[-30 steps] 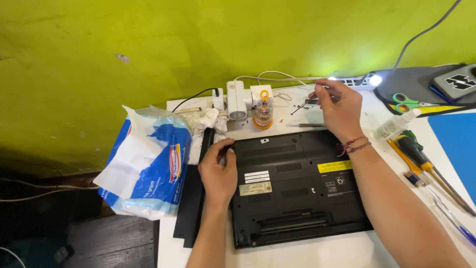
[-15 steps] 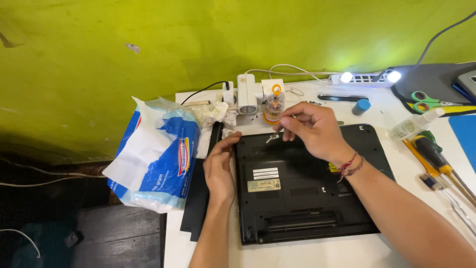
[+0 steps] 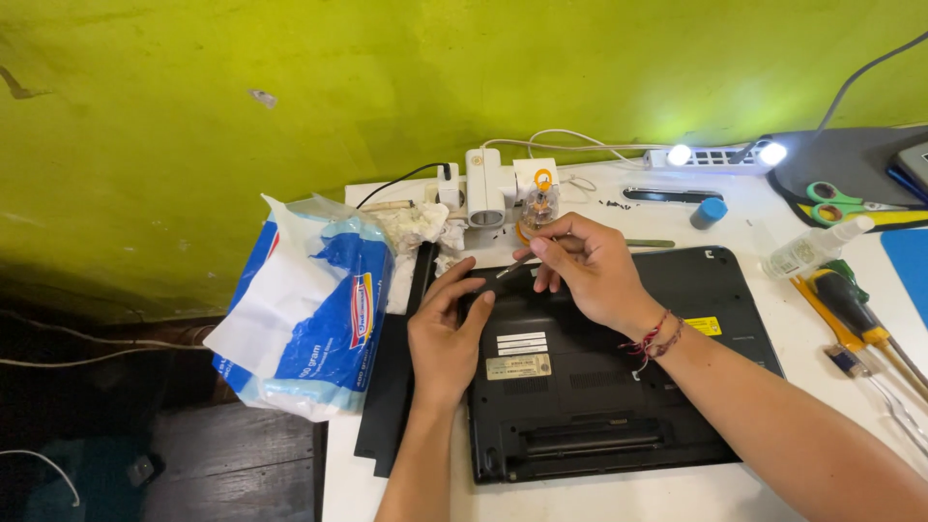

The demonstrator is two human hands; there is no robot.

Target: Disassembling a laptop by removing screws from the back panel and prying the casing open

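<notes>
Now the right hand [image 3: 594, 275] has come back from the far side of the worktop [image 3: 773, 227], where a second ago it reached among the small items by the power strip [image 3: 715, 155], and it sits over the far-left corner of the black laptop [image 3: 619, 377], which lies bottom-up in the middle of the worktop. Its fingers [image 3: 541, 246] are pressed together around a slim screwdriver [image 3: 512, 268], the thin tip angled down and left toward the laptop's far edge. The left hand [image 3: 445, 338] has moved little; it rests flat on the laptop's left side, fingers loosely spread, thumb and forefinger reaching up to meet the tool tip, touching or just beside it. Whether anything tiny is pinched there I cannot tell.

Judging by this, the tool has been fetched and the work has shifted to that far-left corner of the underside, with one hand steadying the case.

To the left, a blue and white plastic bag [image 3: 309, 309] hangs over the worktop edge. Far of the laptop sit white plug adapters [image 3: 483, 188]; at the right lie green-handled scissors [image 3: 836, 198], a clear bottle [image 3: 807, 253] and more screwdrivers [image 3: 851, 304].
</notes>
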